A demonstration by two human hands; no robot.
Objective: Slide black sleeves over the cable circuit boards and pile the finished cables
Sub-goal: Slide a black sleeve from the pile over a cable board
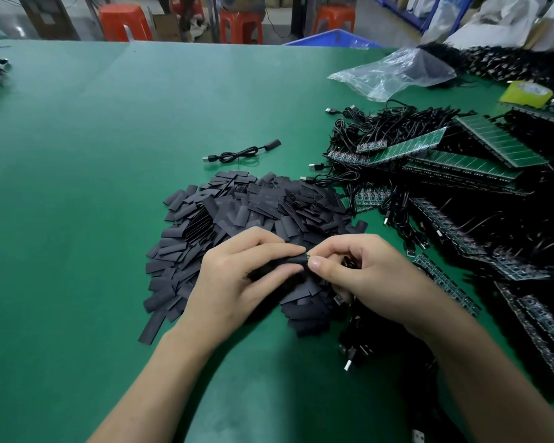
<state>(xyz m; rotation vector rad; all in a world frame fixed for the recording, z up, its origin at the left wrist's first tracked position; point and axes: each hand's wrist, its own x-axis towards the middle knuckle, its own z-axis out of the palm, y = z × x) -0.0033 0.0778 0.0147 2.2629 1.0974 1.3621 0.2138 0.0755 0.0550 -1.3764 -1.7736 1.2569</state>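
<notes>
Spreading across green table [77,187]: black sleeves [253,203], cables [381,129]; red stools [125,22] beyond.

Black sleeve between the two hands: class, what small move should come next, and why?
Probably slide the black sleeve a little further over the circuit board. The left hand grips the sleeve, the right hand pinches the board at the sleeve's end, and a sliver of green shows there, so the board seems not fully covered.
</notes>
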